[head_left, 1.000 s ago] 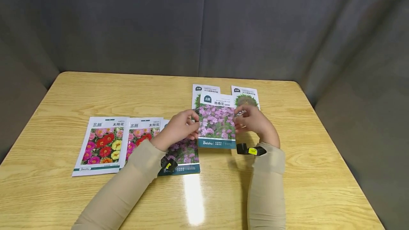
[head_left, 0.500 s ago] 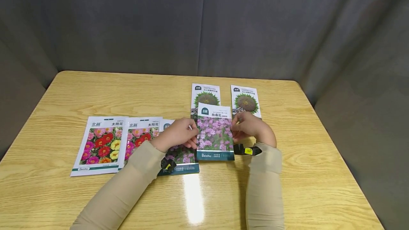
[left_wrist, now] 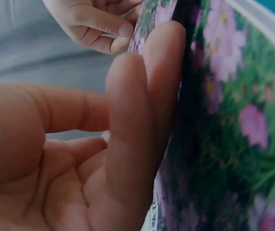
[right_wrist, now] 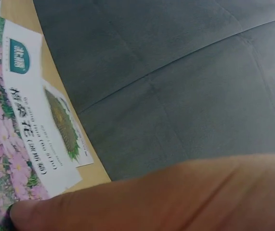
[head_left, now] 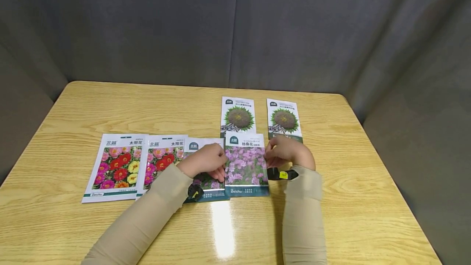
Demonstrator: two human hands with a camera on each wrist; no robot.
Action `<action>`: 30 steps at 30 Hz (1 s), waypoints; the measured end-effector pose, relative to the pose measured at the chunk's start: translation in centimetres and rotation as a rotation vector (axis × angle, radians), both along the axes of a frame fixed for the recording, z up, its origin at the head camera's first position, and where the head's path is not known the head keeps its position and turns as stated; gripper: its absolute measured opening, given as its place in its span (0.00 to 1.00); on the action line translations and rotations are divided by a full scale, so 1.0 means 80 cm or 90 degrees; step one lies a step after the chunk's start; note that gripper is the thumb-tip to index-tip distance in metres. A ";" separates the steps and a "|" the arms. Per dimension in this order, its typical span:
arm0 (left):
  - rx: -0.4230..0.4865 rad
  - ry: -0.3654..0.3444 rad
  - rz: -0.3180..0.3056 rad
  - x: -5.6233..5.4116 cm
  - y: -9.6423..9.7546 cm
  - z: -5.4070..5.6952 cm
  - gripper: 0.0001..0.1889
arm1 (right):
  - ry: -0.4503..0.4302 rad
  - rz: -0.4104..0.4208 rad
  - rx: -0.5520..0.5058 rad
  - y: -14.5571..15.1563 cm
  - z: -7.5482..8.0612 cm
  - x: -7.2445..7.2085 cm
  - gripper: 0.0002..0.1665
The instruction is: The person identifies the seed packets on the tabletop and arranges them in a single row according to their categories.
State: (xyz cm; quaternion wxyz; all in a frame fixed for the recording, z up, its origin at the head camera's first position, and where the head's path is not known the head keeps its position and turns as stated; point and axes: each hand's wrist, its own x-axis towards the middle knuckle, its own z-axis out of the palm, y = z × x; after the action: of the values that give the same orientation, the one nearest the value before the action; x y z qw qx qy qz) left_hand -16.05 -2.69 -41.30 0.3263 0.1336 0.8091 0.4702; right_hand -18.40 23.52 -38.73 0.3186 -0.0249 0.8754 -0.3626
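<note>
A flower seed packet (head_left: 245, 165) with pink blossoms stands nearly flat at the middle of the table, its top overlapping a sunflower seed packet (head_left: 238, 115). My right hand (head_left: 288, 151) pinches its right edge; the right thumb (right_wrist: 36, 215) lies on its front in the right wrist view. My left hand (head_left: 206, 160) is at its left edge, with extended fingers (left_wrist: 127, 110) against the edge in the left wrist view. Under that hand lies another pink flower packet (head_left: 211, 195), partly hidden by the hand and wrist.
Two packets with red and yellow flowers, an outer one (head_left: 114, 167) and an inner one (head_left: 165, 156), lie to the left. A second sunflower packet (head_left: 283, 117) lies behind my right hand. Grey curtain (head_left: 228, 28) hangs behind the wooden table (head_left: 353, 199).
Both hands have brought the pink flower packet down and toward me, beside the other pink one. More of the sunflower packet behind it now shows. The left fingers have loosened along its edge.
</note>
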 end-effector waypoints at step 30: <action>-0.069 0.046 -0.006 0.008 0.005 -0.013 0.21 | -0.042 0.003 0.015 -0.004 -0.010 -0.001 0.08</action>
State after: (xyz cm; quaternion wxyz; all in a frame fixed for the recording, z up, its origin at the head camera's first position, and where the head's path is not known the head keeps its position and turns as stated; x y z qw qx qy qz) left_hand -15.38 -2.32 -42.32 0.3056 0.1368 0.8439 0.4192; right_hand -18.49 23.18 -39.57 0.3484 -0.0110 0.8687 -0.3520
